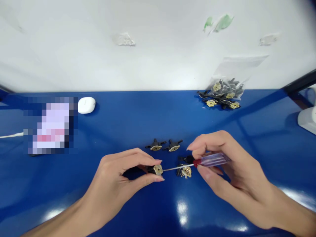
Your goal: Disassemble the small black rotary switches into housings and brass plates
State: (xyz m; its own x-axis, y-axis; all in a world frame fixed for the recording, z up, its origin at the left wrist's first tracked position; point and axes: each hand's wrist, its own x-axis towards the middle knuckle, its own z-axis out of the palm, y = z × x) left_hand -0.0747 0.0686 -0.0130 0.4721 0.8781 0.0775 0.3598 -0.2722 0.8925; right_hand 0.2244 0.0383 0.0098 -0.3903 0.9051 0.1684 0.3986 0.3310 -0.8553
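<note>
Between the thumb and forefinger of my left hand (120, 176) is a small black part with a round brass-coloured plate (158, 170). My right hand (229, 177) is closed on a screwdriver (213, 160) with a clear purplish handle and a red collar. Its thin shaft points left, and the tip meets or nearly meets the right edge of the plate. Below the shaft lies another brass-plated part (186, 171), partly covered by it. Two similar black parts, one on the left (156, 144) and one on the right (174, 145), lie just beyond my hands.
At the back right, several more such parts (211, 103) lie by a clear plastic bag (238, 89). A phone-like device (53, 125), blurred out, and a white earbud case (86, 105) are on the left of the blue table (138, 115). A white object (307, 119) stands far right.
</note>
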